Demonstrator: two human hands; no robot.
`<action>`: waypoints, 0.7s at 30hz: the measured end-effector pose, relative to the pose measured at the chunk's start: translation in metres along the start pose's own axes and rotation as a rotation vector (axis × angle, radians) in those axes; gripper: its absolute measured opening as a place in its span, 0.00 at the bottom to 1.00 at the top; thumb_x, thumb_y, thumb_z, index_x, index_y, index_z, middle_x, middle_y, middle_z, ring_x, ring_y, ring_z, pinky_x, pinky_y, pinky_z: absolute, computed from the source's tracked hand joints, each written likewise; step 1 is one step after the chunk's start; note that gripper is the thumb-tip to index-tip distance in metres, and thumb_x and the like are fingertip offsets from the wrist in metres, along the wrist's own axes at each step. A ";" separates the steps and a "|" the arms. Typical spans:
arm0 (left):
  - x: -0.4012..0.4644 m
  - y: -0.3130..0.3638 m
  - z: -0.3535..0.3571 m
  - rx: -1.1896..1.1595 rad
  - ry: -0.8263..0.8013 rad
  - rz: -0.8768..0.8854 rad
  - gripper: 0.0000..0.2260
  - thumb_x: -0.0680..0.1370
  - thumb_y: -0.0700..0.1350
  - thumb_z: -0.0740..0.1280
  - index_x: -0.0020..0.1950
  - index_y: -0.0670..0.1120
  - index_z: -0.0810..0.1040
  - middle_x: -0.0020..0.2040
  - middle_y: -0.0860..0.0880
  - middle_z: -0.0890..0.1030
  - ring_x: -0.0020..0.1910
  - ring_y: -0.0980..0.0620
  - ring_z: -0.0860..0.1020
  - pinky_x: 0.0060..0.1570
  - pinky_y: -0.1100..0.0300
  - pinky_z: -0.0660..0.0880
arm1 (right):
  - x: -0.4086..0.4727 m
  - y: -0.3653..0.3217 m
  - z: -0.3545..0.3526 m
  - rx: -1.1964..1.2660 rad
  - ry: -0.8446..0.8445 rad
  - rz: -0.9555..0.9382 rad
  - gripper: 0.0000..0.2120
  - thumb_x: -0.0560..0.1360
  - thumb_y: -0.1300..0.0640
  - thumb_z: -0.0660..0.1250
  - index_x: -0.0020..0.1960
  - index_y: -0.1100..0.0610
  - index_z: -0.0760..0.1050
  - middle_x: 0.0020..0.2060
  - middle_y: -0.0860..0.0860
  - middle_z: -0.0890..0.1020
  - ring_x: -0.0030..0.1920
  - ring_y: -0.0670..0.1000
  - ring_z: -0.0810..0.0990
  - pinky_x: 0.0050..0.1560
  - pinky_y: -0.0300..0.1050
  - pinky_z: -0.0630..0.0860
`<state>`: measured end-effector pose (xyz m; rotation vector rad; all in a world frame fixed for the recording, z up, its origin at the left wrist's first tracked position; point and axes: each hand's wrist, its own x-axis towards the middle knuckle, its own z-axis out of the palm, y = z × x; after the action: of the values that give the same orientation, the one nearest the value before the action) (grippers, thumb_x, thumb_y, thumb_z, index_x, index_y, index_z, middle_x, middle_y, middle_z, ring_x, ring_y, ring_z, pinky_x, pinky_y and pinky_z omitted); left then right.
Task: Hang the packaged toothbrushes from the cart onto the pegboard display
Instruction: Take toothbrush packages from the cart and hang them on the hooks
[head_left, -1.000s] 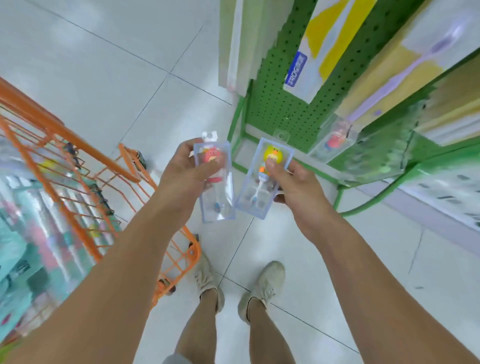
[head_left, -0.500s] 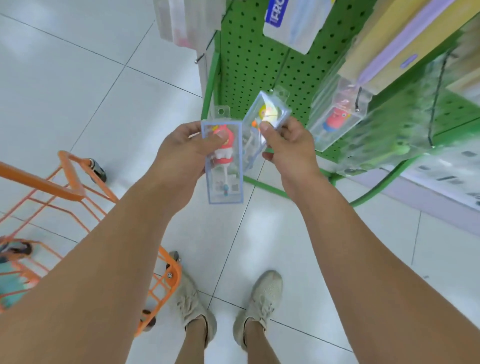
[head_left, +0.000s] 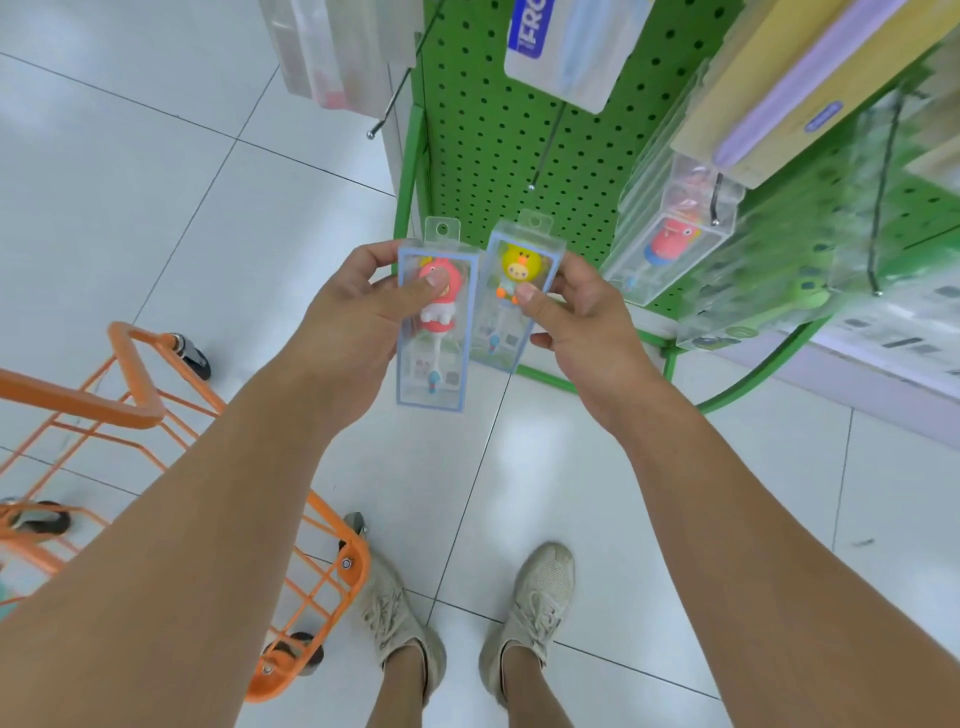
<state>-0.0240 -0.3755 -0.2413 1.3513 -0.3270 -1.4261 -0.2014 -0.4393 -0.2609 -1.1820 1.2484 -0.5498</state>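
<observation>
two packs held before the pegboard (head_left: 498, 156)
left hand (head_left: 358, 306) is gripping the pink pack (head_left: 435, 332); right hand (head_left: 582, 312) is pinching the yellow pack (head_left: 514, 291), side by side.

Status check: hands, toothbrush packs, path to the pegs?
Left hand grips pink toothbrush pack; right hand grips yellow toothbrush pack. Neither hung yet. Bare peg on green pegboard just ahead, nothing between.
</observation>
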 end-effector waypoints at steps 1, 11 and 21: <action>0.001 0.000 0.000 -0.003 -0.004 0.002 0.14 0.78 0.35 0.69 0.62 0.42 0.73 0.46 0.44 0.82 0.35 0.49 0.73 0.42 0.59 0.76 | 0.002 -0.002 0.001 0.001 -0.002 -0.010 0.10 0.82 0.59 0.66 0.62 0.50 0.76 0.57 0.49 0.81 0.45 0.34 0.82 0.46 0.39 0.74; 0.007 -0.005 0.003 0.008 0.056 0.004 0.13 0.78 0.35 0.69 0.62 0.43 0.74 0.47 0.44 0.83 0.36 0.52 0.79 0.42 0.60 0.79 | 0.020 -0.011 0.001 0.003 0.001 -0.051 0.11 0.82 0.59 0.65 0.63 0.49 0.75 0.53 0.44 0.82 0.46 0.34 0.82 0.45 0.39 0.75; 0.010 -0.006 0.008 0.015 0.047 -0.004 0.15 0.77 0.36 0.70 0.62 0.43 0.74 0.48 0.43 0.82 0.33 0.53 0.79 0.41 0.60 0.78 | 0.076 -0.029 0.021 0.102 0.361 0.136 0.17 0.80 0.46 0.68 0.39 0.55 0.70 0.34 0.49 0.73 0.36 0.48 0.72 0.42 0.44 0.75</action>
<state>-0.0317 -0.3851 -0.2490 1.3963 -0.3051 -1.3955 -0.1517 -0.5062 -0.2701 -0.9293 1.5747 -0.7381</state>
